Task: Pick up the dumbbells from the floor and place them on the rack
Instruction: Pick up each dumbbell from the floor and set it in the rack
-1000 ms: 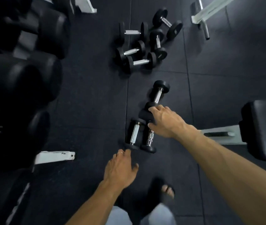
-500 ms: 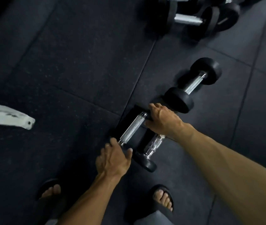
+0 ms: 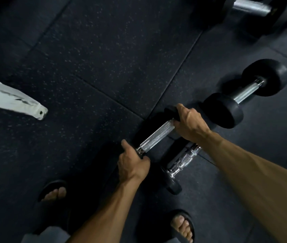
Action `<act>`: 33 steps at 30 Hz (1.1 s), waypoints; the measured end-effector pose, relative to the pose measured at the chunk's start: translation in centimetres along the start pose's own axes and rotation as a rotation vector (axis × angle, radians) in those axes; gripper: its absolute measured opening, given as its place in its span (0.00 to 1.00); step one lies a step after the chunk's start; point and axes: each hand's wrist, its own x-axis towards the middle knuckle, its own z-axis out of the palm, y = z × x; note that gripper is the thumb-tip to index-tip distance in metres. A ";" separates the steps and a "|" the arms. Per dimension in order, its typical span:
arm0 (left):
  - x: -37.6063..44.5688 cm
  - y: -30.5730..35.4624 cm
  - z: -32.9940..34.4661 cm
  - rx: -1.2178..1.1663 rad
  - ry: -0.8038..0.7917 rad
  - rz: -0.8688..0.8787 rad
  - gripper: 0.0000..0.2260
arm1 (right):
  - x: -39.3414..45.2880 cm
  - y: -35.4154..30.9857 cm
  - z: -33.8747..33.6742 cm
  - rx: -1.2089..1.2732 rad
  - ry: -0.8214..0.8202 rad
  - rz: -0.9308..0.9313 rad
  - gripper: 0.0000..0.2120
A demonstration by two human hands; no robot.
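I was at the pick-up step: my left hand [image 3: 133, 163] and right hand [image 3: 190, 123] each gripped one end of a dumbbell [image 3: 156, 135] low over the floor [image 3: 86, 76]. Next I needed a level lift toward the rack, which was out of view.

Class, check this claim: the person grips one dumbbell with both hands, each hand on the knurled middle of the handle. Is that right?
Not quite. In the head view, both the left hand and right hand do grip one dumbbell, but each holds a black end weight; the knurled middle of the handle lies bare between them.
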 end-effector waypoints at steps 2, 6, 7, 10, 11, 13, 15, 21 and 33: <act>-0.3 0.3 -0.8 0.035 0.014 0.023 0.37 | -1.1 0.1 -0.5 0.032 0.009 0.025 0.16; -1.9 1.6 -4.3 0.096 0.027 0.111 0.38 | -4.1 -0.7 -2.8 0.118 0.079 0.076 0.16; -2.6 2.1 -5.4 0.110 0.014 0.128 0.38 | -5.0 -1.3 -3.7 0.130 0.097 0.098 0.16; -5.4 3.8 -9.3 0.139 -0.030 0.167 0.39 | -7.9 -3.6 -7.4 0.147 0.147 0.114 0.14; -6.4 4.5 -10.8 0.145 -0.037 0.184 0.39 | -8.9 -4.6 -9.0 0.146 0.160 0.125 0.13; -8.4 6.0 -14.1 0.144 -0.044 0.228 0.40 | -11.0 -6.7 -12.2 0.142 0.195 0.162 0.12; -10.6 7.8 -17.8 0.154 -0.047 0.291 0.40 | -13.3 -9.1 -15.6 0.157 0.237 0.192 0.12; -17.6 13.5 -30.1 0.238 0.064 0.603 0.37 | -20.6 -17.1 -26.3 0.210 0.413 0.259 0.12; -31.2 19.6 -48.8 0.165 0.173 0.847 0.32 | -32.5 -31.2 -43.6 0.160 0.643 0.171 0.10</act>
